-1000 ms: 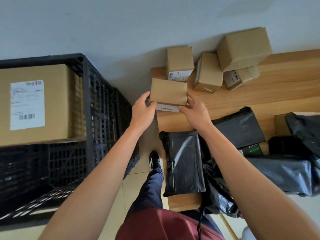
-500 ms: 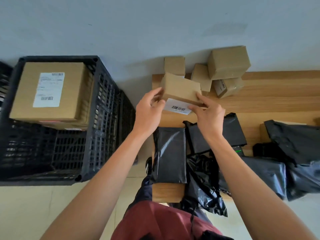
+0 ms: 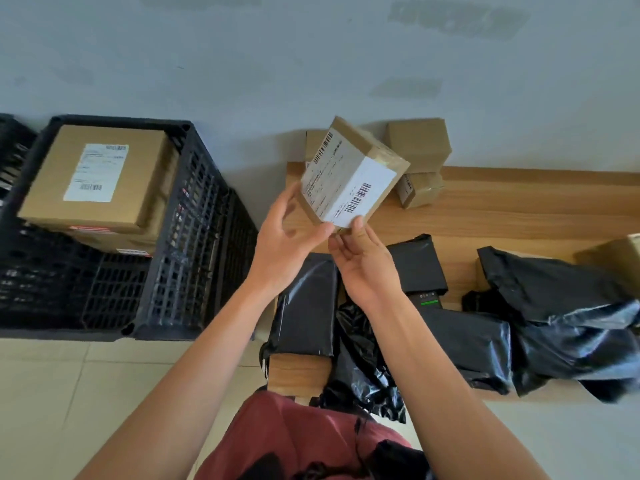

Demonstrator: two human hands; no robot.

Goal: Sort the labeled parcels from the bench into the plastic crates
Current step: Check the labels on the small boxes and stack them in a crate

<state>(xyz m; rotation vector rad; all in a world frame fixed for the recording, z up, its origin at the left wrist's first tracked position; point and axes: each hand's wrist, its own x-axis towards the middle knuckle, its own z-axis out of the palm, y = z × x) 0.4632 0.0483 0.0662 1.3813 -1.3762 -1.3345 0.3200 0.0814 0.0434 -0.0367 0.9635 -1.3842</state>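
Lifted and turned since a second ago, when it sat low on the surface with its label edge-on, a small cardboard parcel [image 3: 353,176] now shows its white barcode label [image 3: 348,183] to the camera, held in the air above the wooden surface [image 3: 502,209].

Nearest the camera, a dark red garment [image 3: 294,441] fills the bottom edge and two bare forearms reach forward. Glossy, crinkled black poly mailers [image 3: 306,306] lie on the near part of the surface, more of them heaped to the right [image 3: 554,323], with a small dark device showing a green light [image 3: 427,301] between them.

Beyond these, the left hand [image 3: 287,244] cups the parcel's lower left corner with loosely curled fingers, and the right hand [image 3: 363,258] pinches its lower edge between thumb and fingers. The parcel is a flat rectangular box, tilted, its long axis running from lower left to upper right and its labeled face toward the person.

On the tiled floor to the left stands a black latticed plastic crate [image 3: 194,237] holding a large labeled carton [image 3: 97,178] on top of another box. Farthest back, plain small cardboard boxes [image 3: 419,143] are stacked against the grey wall.
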